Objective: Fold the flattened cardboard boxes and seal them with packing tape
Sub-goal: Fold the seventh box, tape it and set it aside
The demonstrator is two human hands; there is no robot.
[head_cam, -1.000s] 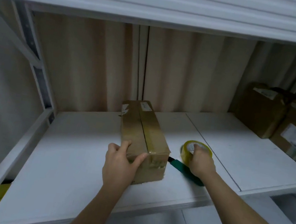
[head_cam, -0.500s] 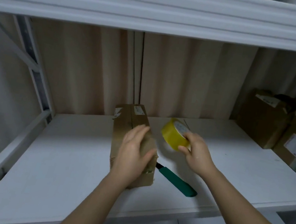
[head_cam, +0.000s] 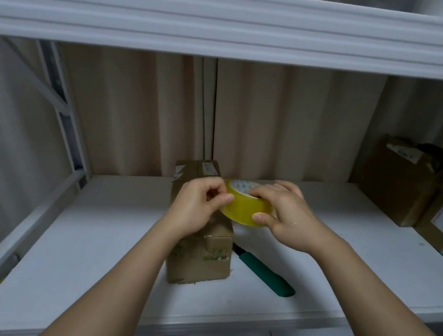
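Tape roll (head_cam: pixel 244 207) is held above the cardboard box (head_cam: pixel 200 254), between your two hands. Your right hand (head_cam: pixel 286 216) grips the roll with curled fingers, and your left hand (head_cam: pixel 199 203) pinches its edge. Under your hands the box stands on the shelf (head_cam: pixel 106 237), with a green-handled knife (head_cam: pixel 266 275) just right of it.

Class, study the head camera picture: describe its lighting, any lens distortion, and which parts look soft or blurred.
Head view: dim, cool light. The upper shelf edge bows from wide-angle distortion. The left hand, right hand and tape roll look slightly soft. The labelled boxes at far right sit in shadow, print unreadable. A faint sheen shows on the tape roll; no strong glare.
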